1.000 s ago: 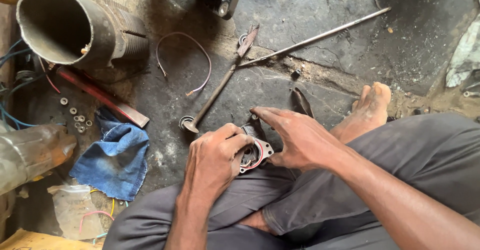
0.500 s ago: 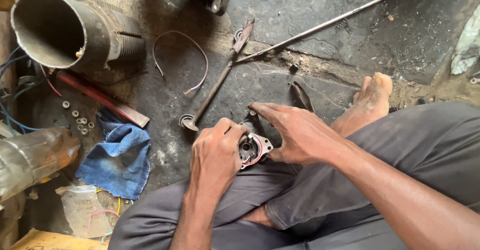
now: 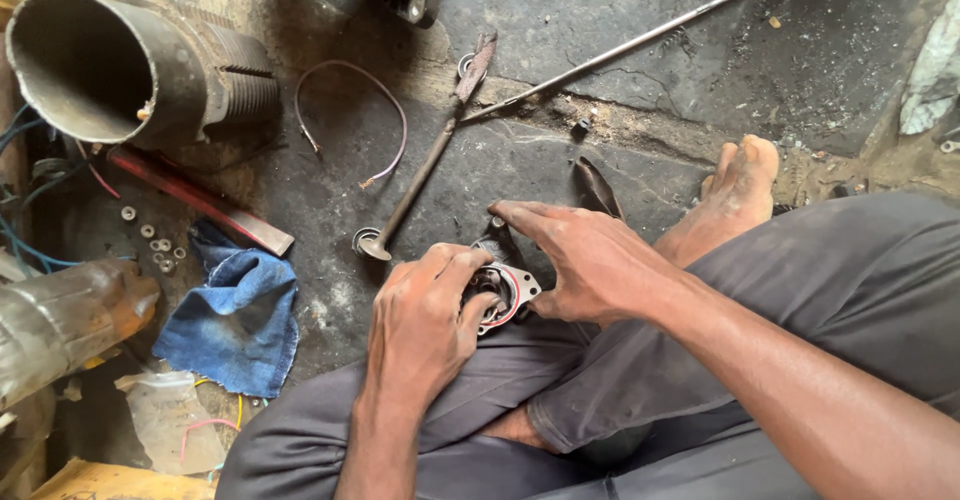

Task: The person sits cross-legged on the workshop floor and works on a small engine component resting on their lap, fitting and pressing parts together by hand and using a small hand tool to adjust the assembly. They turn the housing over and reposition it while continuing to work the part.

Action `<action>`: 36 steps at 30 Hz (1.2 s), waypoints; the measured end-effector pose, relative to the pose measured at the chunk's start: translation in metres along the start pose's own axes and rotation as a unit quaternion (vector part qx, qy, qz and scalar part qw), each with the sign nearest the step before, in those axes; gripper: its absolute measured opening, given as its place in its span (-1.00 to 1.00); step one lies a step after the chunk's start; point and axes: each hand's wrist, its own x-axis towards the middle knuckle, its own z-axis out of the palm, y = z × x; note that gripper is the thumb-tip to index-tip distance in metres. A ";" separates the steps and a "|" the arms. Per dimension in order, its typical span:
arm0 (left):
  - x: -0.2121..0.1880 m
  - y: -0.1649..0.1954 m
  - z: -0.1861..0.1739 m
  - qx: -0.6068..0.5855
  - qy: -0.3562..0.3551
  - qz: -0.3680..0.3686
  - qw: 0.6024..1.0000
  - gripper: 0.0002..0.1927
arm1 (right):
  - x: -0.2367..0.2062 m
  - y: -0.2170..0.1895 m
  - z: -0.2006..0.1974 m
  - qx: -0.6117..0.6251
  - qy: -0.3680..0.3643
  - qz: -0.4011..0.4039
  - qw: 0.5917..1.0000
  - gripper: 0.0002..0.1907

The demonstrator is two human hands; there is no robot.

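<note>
My left hand (image 3: pixel 425 315) is curled around a small metal flanged part (image 3: pixel 503 292) with a round bore and a red ring, resting on my grey trouser leg. My right hand (image 3: pixel 585 255) lies over the part's far side, fingers stretched toward the left and touching its top edge. Both hands hold the part between them above my lap. My bare foot (image 3: pixel 735 192) rests on the dark floor just beyond.
A large dark metal pipe (image 3: pixel 110 65) lies at top left. A valve-like rod (image 3: pixel 420 175), a long thin rod (image 3: pixel 620 50) and a looped wire (image 3: pixel 365 110) lie on the stained floor. A blue rag (image 3: pixel 235 320), several small nuts (image 3: pixel 155 245) and a red bar (image 3: pixel 200 200) sit left.
My hands have stayed on the part. The left fingers have shifted slightly around it, and the view has drifted a little.
</note>
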 end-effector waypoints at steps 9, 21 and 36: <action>-0.002 -0.007 0.010 0.014 0.046 0.034 0.998 -0.79 | 0.000 -0.001 0.000 -0.002 0.003 0.001 1.000 0.07; -0.003 -0.005 0.007 0.074 0.030 0.108 0.991 -0.80 | -0.001 0.000 0.002 0.002 0.010 -0.014 1.000 0.06; -0.003 -0.013 0.009 -0.090 0.077 -0.059 0.991 -0.86 | -0.001 0.000 0.004 0.008 0.011 -0.007 1.000 0.12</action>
